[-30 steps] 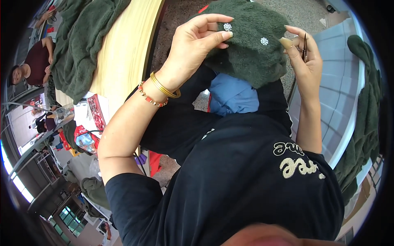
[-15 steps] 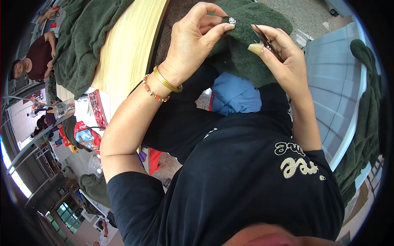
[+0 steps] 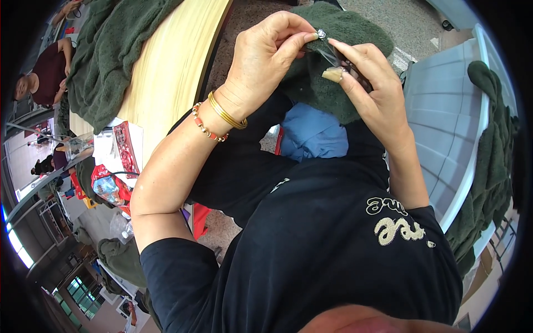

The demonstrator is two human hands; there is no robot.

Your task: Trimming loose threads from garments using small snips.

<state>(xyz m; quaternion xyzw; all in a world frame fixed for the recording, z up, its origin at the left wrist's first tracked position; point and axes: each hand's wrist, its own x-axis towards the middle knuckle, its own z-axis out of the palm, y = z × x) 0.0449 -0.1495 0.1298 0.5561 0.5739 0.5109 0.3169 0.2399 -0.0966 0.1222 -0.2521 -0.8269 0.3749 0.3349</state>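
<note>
A dark green fuzzy knit garment (image 3: 355, 28) hangs over my lap beyond my knees. My left hand (image 3: 258, 58) is closed, thumb and forefinger pinching a shiny silver button (image 3: 321, 34) at the garment's edge. In my right hand (image 3: 380, 83) are dark thread snips (image 3: 355, 72), their blades pointing toward the button and close to it. A yellowish wrap (image 3: 332, 74) covers my right thumb tip. The garment's lower folds lie behind my right hand. How far the snips' blades are parted I cannot make out.
A wooden table (image 3: 172, 66) at the left carries another green garment (image 3: 111, 66). To my right stands a grey-blue plastic bin (image 3: 444, 116), green knitwear (image 3: 483, 172) draped over its rim. Blue cloth (image 3: 313, 133) is between my legs. A person (image 3: 47, 75) sits at far left.
My left hand has moved slightly right and down with the button. My right hand has come left, bringing the snips nearer to the button. The whole view has shifted a little.
</note>
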